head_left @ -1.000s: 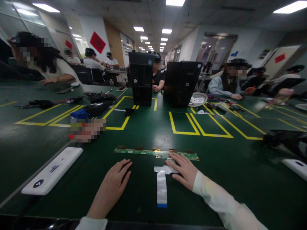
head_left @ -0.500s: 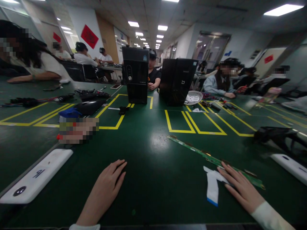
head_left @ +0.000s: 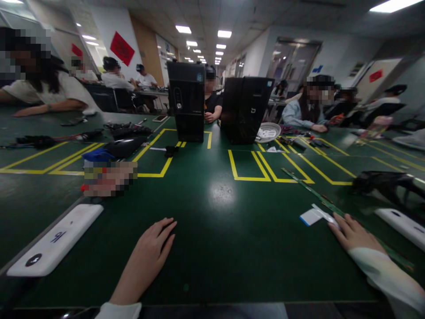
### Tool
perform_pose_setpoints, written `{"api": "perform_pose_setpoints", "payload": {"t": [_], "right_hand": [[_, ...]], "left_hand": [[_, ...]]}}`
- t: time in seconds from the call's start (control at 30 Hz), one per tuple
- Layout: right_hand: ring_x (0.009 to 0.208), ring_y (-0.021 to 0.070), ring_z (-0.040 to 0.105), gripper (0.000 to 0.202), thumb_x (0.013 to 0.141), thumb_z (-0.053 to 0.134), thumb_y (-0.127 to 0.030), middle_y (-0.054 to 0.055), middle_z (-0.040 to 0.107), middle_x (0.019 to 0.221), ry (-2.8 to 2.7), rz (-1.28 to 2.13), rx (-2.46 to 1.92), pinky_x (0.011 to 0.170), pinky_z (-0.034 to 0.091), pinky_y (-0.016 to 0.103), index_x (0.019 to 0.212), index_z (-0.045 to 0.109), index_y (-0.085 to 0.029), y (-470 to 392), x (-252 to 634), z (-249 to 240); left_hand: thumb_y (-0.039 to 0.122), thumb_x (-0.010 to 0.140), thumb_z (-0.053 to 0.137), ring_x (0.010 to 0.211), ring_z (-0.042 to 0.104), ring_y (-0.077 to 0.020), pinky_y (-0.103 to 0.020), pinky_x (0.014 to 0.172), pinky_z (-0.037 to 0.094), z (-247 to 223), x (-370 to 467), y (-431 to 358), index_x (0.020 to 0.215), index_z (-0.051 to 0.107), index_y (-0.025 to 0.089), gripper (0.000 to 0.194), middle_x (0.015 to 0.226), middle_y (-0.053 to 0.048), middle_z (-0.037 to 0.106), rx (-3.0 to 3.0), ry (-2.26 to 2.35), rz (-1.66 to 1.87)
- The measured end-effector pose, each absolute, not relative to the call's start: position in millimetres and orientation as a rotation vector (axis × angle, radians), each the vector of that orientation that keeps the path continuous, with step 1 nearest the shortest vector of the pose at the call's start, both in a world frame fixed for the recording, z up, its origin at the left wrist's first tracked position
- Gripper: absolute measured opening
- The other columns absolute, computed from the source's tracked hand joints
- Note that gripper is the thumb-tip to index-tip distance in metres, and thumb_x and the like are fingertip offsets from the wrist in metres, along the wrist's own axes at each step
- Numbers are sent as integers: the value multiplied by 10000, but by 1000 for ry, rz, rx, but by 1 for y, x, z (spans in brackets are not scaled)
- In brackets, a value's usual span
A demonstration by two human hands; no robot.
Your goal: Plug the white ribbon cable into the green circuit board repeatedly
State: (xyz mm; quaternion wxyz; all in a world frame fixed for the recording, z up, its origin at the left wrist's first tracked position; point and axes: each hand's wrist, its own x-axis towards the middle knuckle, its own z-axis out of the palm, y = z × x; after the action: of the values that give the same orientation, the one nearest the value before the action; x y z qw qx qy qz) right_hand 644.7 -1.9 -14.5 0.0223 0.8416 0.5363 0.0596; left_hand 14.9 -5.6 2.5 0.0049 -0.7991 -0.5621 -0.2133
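My left hand (head_left: 151, 250) rests on the green table top with its fingers extended and nothing in them. At the right, my right hand (head_left: 355, 232) lies over a long, narrow green circuit board (head_left: 322, 200), covering part of its length. A white flat ribbon cable (head_left: 312, 216) with a blue end sticks out leftward from beside the fingertips. The right fingers look stretched and lightly bent, touching the board and cable without a visible grip around them. The board slants from the yellow tape lines down past the right wrist.
Two black computer towers (head_left: 186, 102) stand ahead. White power banks (head_left: 56, 239) lie left and right (head_left: 403, 226). A blurred-out item (head_left: 109, 179), cables (head_left: 126, 130) and a white basket (head_left: 268, 132) are on the table (head_left: 222, 248). People sit around it.
My right hand has slid the circuit board to the right, and its ribbon cable now points left instead of toward me. The left hand stays nearly still.
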Motion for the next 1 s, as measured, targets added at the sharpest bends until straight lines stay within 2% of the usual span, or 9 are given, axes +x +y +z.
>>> {"api": "perform_pose_setpoints", "payload": {"t": [0.1, 0.27, 0.43, 0.57, 0.7, 0.9, 1.0], "right_hand": [[1421, 334, 263, 775, 886, 87, -578, 171, 261, 1556, 1538, 55, 2686, 1092, 298, 538, 1481, 330, -145, 11, 645, -5], [1371, 356, 343, 743, 913, 66, -540, 200, 313, 1521, 1466, 54, 2799, 1057, 329, 561, 1454, 384, -141, 28, 648, 5], [1282, 448, 405, 795, 901, 114, -590, 310, 398, 1406, 1306, -11, 2933, 936, 349, 644, 1423, 427, -78, 42, 630, 19], [1241, 501, 408, 836, 885, 138, -649, 354, 399, 1368, 1293, -12, 2990, 848, 333, 689, 1404, 449, -72, 44, 618, 26], [1221, 482, 438, 822, 890, 146, -646, 357, 437, 1328, 1378, 46, 2979, 854, 341, 666, 1371, 481, -70, 39, 616, 26], [1203, 447, 475, 796, 896, 133, -625, 301, 478, 1314, 1374, 33, 2890, 894, 395, 585, 1317, 522, -74, 36, 628, 19], [1139, 437, 538, 773, 890, 155, -629, 298, 513, 1278, 1418, 103, 2845, 849, 442, 559, 1264, 564, -89, 40, 644, 11]], "left_hand": [[403, 953, 386, 1223, 557, -258, -476, 1030, 466, 4, 15, -7, 1289, 584, 210, 435, 1328, -96, 594, -2499, -1781, -648], [395, 954, 384, 1227, 551, -251, -468, 1048, 450, 4, 16, -8, 1297, 576, 210, 434, 1342, -93, 581, -2498, -1800, -652], [399, 954, 389, 1234, 547, -252, -468, 1045, 451, 3, 15, -7, 1303, 568, 221, 430, 1350, -87, 576, -2500, -1812, -666], [402, 950, 402, 1234, 549, -257, -476, 1045, 451, 3, 15, -7, 1315, 559, 232, 431, 1354, -85, 575, -2498, -1816, -668], [403, 951, 395, 1219, 562, -255, -468, 1036, 462, 5, 16, -7, 1292, 581, 229, 426, 1329, -82, 595, -2495, -1814, -672], [400, 951, 392, 1214, 564, -254, -464, 1042, 458, 4, 16, -8, 1285, 585, 220, 426, 1331, -86, 593, -2495, -1804, -681], [404, 950, 403, 1222, 558, -255, -470, 1047, 451, 3, 16, -8, 1293, 578, 223, 426, 1341, -87, 585, -2500, -1810, -666]]}}
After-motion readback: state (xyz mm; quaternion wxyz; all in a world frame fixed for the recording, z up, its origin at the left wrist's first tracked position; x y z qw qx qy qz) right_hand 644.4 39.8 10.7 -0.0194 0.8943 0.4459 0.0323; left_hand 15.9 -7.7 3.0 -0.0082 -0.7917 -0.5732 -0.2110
